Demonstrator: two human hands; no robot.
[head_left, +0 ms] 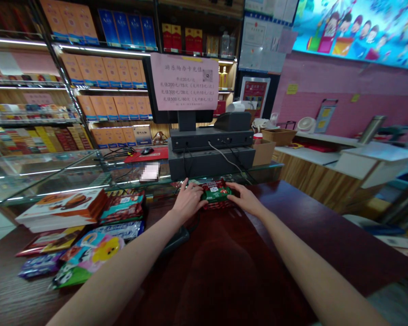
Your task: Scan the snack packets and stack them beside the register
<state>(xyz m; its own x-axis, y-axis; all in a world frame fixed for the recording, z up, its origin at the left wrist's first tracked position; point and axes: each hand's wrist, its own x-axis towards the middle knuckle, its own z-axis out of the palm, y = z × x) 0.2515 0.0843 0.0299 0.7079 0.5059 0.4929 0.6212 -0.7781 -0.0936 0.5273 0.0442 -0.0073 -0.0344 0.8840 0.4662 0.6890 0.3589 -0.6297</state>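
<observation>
With left hand [190, 199] and right hand [245, 199] at opposite ends of a green pack [216, 192], lightly gripping it between them, apparently straightening, next needing even inward pressure.

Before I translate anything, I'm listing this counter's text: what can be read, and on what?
Pink sign: "游乐场办卡充值"
Pink sign: "单次20元/次"
Pink sign: "充值200元/15次 (大约13元/次)"
Pink sign: "充值300元/28次 (大约10元/次)"
Pink sign: "充值500元/60次 (大约8元/次)"
Too small or blurred: the sign's last line, green pack, other packs, boxes, yellow notes, wall papers.
</observation>
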